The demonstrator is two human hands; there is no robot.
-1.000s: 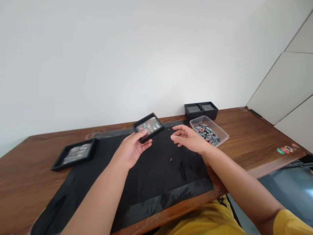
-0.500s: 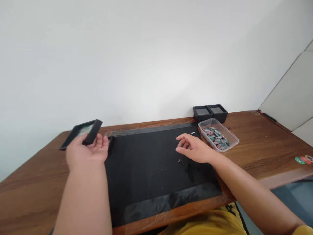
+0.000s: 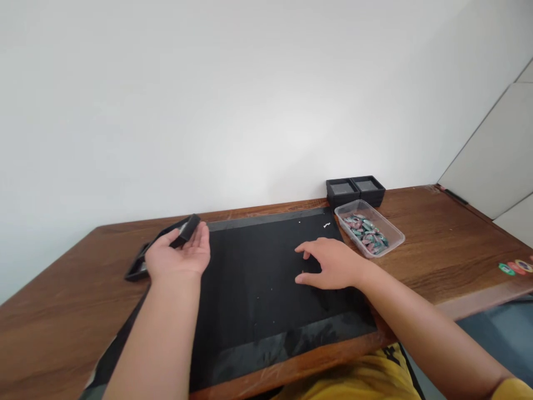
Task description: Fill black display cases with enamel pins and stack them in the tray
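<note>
At the left end of the mat, my left hand [image 3: 179,255] is turned palm up, its thumb and fingers closed on a shallow black square frame [image 3: 189,229]. The hand hides most of this frame, which tilts. Just behind and to the left of that hand, another black frame [image 3: 135,269] lies low by the table surface, partly covered; whether the two touch I cannot tell. My right hand [image 3: 331,264] hovers palm down over the black mat [image 3: 245,278], thumb and fingers spread, with nothing in it.
A clear plastic tub [image 3: 393,230] holds many small teal and pink pieces [image 3: 366,233] at the right. Behind it, two stacks of black frames [image 3: 356,191] stand against the wall. White scraps [image 3: 327,225] and specks lie on the mat. Round stickers [image 3: 516,268] mark the wooden table [image 3: 449,239].
My left hand has moved right and slightly down with the black frame, and another frame now shows behind it. My right hand has lowered slightly and its fingers have spread wider.
</note>
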